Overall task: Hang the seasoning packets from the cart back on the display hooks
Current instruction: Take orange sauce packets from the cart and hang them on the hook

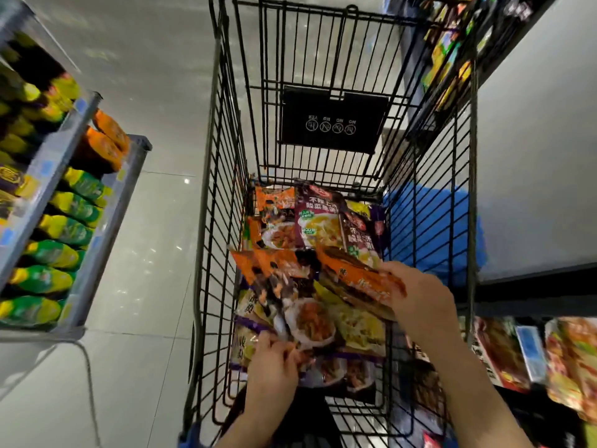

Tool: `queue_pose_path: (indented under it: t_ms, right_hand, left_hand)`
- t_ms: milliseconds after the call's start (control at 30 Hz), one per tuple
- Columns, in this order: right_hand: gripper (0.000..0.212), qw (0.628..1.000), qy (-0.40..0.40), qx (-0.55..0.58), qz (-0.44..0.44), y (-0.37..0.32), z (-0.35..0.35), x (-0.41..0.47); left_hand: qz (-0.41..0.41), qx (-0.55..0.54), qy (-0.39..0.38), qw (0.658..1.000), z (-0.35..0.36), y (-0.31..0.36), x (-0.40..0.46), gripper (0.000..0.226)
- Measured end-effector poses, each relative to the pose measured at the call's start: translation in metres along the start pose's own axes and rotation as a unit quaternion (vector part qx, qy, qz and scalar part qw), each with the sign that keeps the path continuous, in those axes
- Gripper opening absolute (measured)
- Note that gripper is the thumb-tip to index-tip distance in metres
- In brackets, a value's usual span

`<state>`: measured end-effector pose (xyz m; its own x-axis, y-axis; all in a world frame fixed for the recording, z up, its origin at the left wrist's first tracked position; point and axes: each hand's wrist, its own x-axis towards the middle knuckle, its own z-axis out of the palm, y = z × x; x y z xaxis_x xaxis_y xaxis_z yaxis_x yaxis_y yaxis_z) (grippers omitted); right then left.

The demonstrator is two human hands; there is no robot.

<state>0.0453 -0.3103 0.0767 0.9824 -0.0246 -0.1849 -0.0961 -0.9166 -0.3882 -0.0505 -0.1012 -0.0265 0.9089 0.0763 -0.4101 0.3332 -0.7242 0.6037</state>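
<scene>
Left hand (273, 367) nearest, fingers curled, pinching the near edge of a packet (310, 328) in the pile; right hand (416, 299) just beyond, thumb and fingers gripping an orange packet (361, 279), tilted, partly raised off the heap; remaining packets (319, 221) lie past both sets of fingertips on the floor of the cart (226, 189); hanging packets (504, 350) to the right of the right wrist, hooks themselves not discernible. Judgement: lift one packet only, find its hanging hole, hold the top edge upward before reaching to the hook.
</scene>
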Motion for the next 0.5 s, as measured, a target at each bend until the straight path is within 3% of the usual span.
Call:
queue_pose_path:
  t_ms: [100, 167, 300, 367, 500]
  right_hand:
    - [0.024, 0.995, -0.061, -0.047, -0.068, -0.004, -0.017, -0.006]
    - [0.025, 0.985, -0.128, -0.058, -0.101, -0.009, -0.029, -0.008]
    - [0.027, 0.953, -0.278, -0.065, -0.104, -0.028, -0.042, 0.005]
    - [0.027, 0.948, -0.295, -0.05, -0.111, -0.039, -0.036, 0.021]
    - [0.028, 0.944, -0.277, -0.089, -0.157, -0.064, -0.01, 0.066]
  left_hand:
    - [-0.048, 0.054, -0.096, 0.993, -0.003, -0.031, -0.02, 0.016]
    - [-0.053, 0.077, -0.118, 0.989, -0.013, -0.039, -0.024, 0.019]
    - [-0.037, 0.059, -0.054, 0.996, -0.025, -0.043, -0.015, 0.014]
    - [-0.036, 0.015, -0.031, 0.999, -0.028, -0.043, -0.01, 0.009]
    - [-0.004, -0.03, 0.035, 0.999, -0.029, -0.04, 0.003, 0.038]
